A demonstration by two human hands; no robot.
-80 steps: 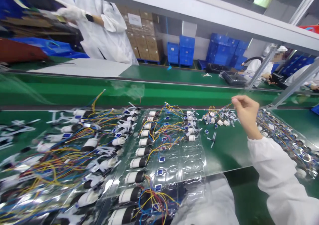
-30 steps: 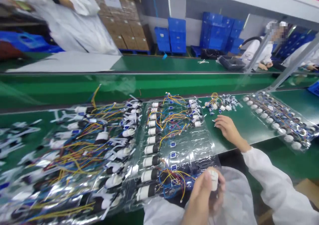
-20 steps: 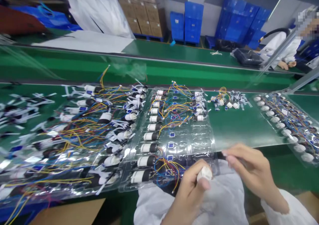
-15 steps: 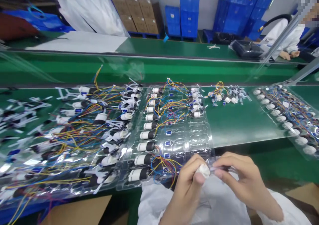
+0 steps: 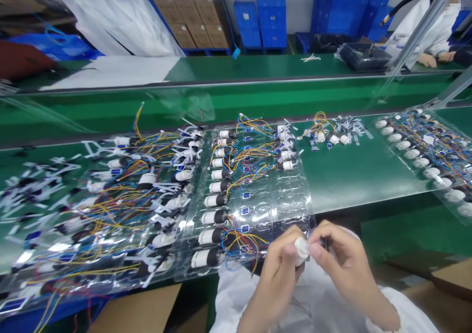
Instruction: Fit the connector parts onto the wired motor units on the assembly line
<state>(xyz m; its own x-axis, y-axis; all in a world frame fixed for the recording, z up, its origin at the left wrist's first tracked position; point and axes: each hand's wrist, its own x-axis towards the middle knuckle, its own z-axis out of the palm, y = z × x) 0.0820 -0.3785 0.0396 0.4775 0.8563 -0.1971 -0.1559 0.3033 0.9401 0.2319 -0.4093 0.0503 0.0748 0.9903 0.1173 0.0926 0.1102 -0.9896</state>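
White piece between both hands, over the lap

Your left hand is clamped on the piece, thumb and fingers round its sides, pale end showing, likely so your other hand can get at it. Your right hand: fingertips drawn together at the piece's edge, seemingly touching. A dark sliver shows by them; can't tell whether you grip it.

You have both hands just off the near edge of the clear tray, probably to spare its rows. There, white-and-black cylinders lie down the left side, one per slot; the slots seem meant to stop rolling. Blue panels run down the middle, coloured wires spilling between. Right column: filled at the far end only. Loose white strips heaped beyond, right of the tray on the green table, perhaps for easy picking.
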